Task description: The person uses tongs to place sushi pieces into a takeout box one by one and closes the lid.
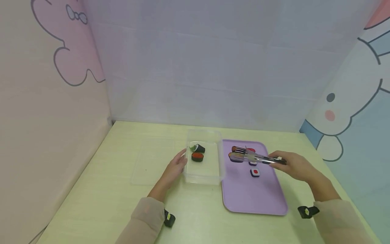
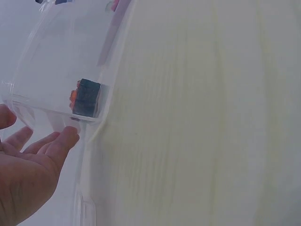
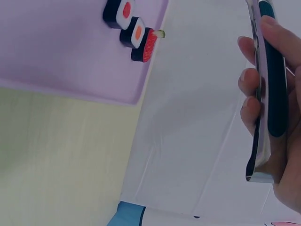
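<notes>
My left hand (image 1: 176, 166) touches the left wall of a clear plastic box (image 1: 202, 179), its fingers extended and spread along the side. Inside the box lie a toy sushi roll (image 1: 199, 148) with green at one end and a piece with red roe on top (image 1: 197, 157). My right hand (image 1: 290, 165) grips metal tongs (image 1: 259, 158) by their dark-covered handles. The tong tips are over toy sushi (image 1: 236, 159) at the left of the purple tray (image 1: 256, 200); whether they grasp a piece I cannot tell. Nearby on the tray is a white-and-black roll with a red centre (image 1: 255, 172).
A flat transparent lid (image 1: 149, 166) lies left of the box. Another roll (image 3: 133, 33) and a red-topped piece (image 3: 148, 46) sit near the tray's edge. Walls close in the pale table (image 1: 195, 213) at the back and sides.
</notes>
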A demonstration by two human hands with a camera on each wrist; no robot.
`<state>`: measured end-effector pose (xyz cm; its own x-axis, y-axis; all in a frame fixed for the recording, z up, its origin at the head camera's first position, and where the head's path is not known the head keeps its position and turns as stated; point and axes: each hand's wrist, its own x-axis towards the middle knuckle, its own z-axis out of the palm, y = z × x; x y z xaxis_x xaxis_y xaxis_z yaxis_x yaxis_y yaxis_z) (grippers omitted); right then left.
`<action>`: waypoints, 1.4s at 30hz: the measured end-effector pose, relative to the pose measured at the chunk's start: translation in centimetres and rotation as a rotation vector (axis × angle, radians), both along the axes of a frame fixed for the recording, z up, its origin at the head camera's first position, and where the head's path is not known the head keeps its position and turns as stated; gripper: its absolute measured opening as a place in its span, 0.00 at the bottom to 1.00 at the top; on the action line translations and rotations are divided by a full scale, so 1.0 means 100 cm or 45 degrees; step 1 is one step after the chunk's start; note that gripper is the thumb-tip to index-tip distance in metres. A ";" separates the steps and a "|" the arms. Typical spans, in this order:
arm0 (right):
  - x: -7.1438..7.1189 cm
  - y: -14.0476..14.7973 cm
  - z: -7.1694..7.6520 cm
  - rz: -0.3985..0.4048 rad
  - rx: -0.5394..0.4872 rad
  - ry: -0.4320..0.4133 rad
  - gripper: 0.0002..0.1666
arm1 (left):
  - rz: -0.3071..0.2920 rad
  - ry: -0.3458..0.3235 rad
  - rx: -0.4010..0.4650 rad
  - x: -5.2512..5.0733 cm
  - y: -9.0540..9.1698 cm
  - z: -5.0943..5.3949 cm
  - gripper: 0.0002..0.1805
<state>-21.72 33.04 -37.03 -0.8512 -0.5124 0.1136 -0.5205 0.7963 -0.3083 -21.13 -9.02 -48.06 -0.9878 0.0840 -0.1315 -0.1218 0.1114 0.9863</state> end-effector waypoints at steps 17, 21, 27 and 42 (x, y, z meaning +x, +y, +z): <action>-0.027 -0.072 -0.006 0.174 -0.047 -0.099 0.12 | -0.051 0.016 0.048 -0.004 0.000 -0.002 0.29; -0.032 -0.085 -0.012 0.223 -0.066 -0.107 0.12 | -0.054 0.029 0.038 -0.002 0.001 -0.002 0.29; -0.040 -0.109 -0.019 0.209 0.002 -0.149 0.12 | -0.040 0.032 0.044 -0.003 0.002 -0.002 0.28; -0.042 -0.137 -0.019 0.221 0.208 -0.176 0.11 | -0.073 0.017 0.101 -0.001 0.007 0.002 0.28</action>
<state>-25.93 19.29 -38.98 -0.7507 -0.6539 -0.0937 -0.6155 0.7439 -0.2603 -21.25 -8.30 -47.89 -0.9827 0.1500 -0.1087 -0.1039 0.0395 0.9938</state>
